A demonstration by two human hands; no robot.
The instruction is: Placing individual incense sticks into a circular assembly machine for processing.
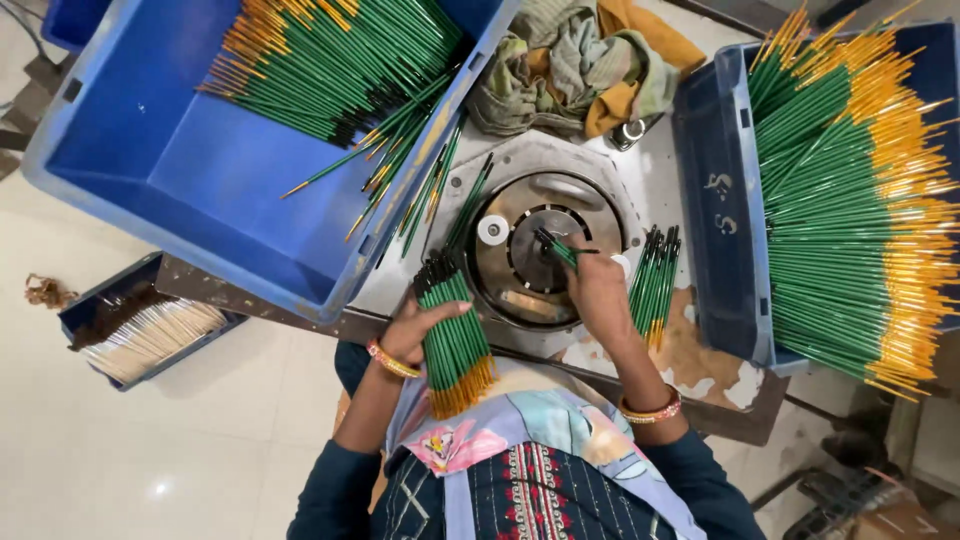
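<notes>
Beside round metal machine (545, 250), green stick bundle (455, 335) clasped by left hand (415, 330); few sticks (558, 250) pinched by right hand (597, 290); blue crates (180, 170) flanking, loose sticks (655, 285) alongside.

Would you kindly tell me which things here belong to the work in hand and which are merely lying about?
In use: left hand gripping green stick bundle; right hand holding one stick at round metal machine; blue stick trays.
Lying about: crumpled cloth; small tray of pale sticks.
</notes>
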